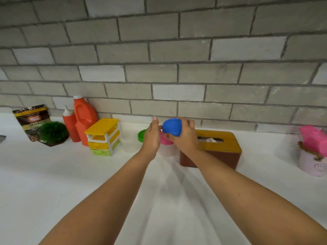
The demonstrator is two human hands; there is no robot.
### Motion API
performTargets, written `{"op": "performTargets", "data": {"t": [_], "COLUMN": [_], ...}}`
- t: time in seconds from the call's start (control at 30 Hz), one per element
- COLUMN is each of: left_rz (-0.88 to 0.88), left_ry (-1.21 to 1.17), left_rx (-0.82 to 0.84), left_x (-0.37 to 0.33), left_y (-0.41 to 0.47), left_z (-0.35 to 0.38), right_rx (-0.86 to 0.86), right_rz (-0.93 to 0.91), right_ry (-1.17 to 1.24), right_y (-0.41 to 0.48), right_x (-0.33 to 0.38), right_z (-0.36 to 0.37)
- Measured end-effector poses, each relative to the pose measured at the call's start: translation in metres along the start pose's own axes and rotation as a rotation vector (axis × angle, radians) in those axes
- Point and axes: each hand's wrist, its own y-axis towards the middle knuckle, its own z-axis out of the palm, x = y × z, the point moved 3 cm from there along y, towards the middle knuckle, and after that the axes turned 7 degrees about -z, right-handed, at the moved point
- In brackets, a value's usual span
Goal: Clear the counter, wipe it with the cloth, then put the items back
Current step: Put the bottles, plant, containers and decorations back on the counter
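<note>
Head view, over the white counter point(53, 174), brick wall point(177, 68) behind.

- Right hand point(185, 138): raised above the counter, fingers curled round a blue lid point(172, 127), which is tilted with its face to the left. Whether a jar hangs below the lid is hidden by the hand.
- Left hand point(152, 137): fingers straight and pressed together, pointing up, just beside the lid's left edge. Contact cannot be told.
- Behind the hands, on the counter: green-lid jar point(141, 135) and pink-lid jar point(165, 140), both partly covered.
- Tissue box point(221, 149) just right of the right hand.
- Left group along the wall: yellow drawers point(104, 137), orange jug point(85, 117), red bottle point(69, 124), plant point(53, 132), pouch point(30, 117).
- Far right: white pot point(311, 163) with something pink in it.
</note>
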Motion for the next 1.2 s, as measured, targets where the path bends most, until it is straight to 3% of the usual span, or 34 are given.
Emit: {"op": "performTargets", "data": {"t": [0.33,0.47,0.63,0.9,1.2], "left_rz": [0.080,0.149,0.167,0.209,0.281], "left_ry": [0.200,0.534,0.991,1.525,1.811], "left_rx": [-0.058,-0.086,-0.067,0.031,0.076], "left_x": [0.009,0.018,0.023,0.025,0.026], "left_y": [0.062,0.093,0.114,0.131,0.137], "left_z": [-0.139,-0.168,-0.173,-0.162,-0.161], "right_rx": [0.183,0.248,0.270,0.266,0.301], "right_rz": [0.014,0.024,0.024,0.009,0.031], "right_ry": [0.034,-0.021,-0.167,-0.320,-0.432], "right_y": [0.023,0.038,0.053,0.063,0.062], "right_x": [0.076,0.080,0.071,0.053,0.059], "right_z": [0.117,0.149,0.176,0.198,0.203]}}
